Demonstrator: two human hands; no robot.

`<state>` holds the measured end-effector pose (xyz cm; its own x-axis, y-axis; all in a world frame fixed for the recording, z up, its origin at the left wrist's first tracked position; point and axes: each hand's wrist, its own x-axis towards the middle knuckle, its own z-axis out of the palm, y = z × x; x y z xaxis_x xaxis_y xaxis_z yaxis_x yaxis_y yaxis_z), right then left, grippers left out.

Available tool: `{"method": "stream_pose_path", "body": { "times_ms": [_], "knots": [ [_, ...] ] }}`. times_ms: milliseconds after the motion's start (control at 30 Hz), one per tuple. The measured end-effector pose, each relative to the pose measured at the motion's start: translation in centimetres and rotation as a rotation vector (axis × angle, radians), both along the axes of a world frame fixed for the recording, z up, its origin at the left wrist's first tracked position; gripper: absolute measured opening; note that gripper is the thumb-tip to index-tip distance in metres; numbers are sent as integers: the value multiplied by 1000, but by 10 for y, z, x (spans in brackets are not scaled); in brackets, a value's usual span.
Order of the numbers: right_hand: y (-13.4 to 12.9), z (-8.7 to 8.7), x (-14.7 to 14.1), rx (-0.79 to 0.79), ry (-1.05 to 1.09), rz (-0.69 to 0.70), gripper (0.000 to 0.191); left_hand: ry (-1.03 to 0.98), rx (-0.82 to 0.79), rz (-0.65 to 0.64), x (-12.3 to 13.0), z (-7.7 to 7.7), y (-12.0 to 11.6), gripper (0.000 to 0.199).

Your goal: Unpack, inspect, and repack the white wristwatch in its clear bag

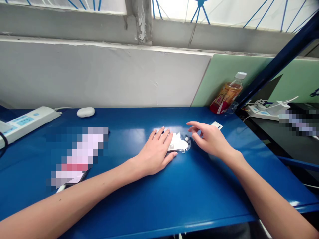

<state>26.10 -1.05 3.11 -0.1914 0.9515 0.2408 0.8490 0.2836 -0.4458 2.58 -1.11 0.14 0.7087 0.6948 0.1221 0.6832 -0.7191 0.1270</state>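
My left hand (157, 151) lies flat with its fingers spread over the left part of a small clear-edged item (178, 142), which has a white and silvery face and a short chain at its lower edge. The item rests on the blue tabletop (159, 199). Just right of it, my right hand (210, 137) hovers with bent fingers apart and nothing visible between them. Partly hidden behind the right hand is a white card-like piece (217, 125).
A white power strip (30, 121) and a white earbud case (86, 112) are at the back left. Nearer lies a blurred phone-like object (79, 152) with a cable. A drink bottle (228, 94) leans at the back right beside a slanted blue post (276, 63).
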Motion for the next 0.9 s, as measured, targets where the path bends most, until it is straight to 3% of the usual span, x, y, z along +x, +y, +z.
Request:
{"method": "stream_pose_path", "body": {
  "times_ms": [100,233,433,900],
  "knots": [
    [-1,1,-1,-33,23,9,33,23,8,-1,0,1,0,64],
    [-5,2,-6,-67,164,162,29,28,19,-7,0,1,0,64],
    [-8,-3,-8,17,-4,346,33,-22,51,-18,-1,-2,1,62],
    [-11,4,-7,-11,-17,402,24,-39,55,-25,-1,-3,1,61]
  ]
}}
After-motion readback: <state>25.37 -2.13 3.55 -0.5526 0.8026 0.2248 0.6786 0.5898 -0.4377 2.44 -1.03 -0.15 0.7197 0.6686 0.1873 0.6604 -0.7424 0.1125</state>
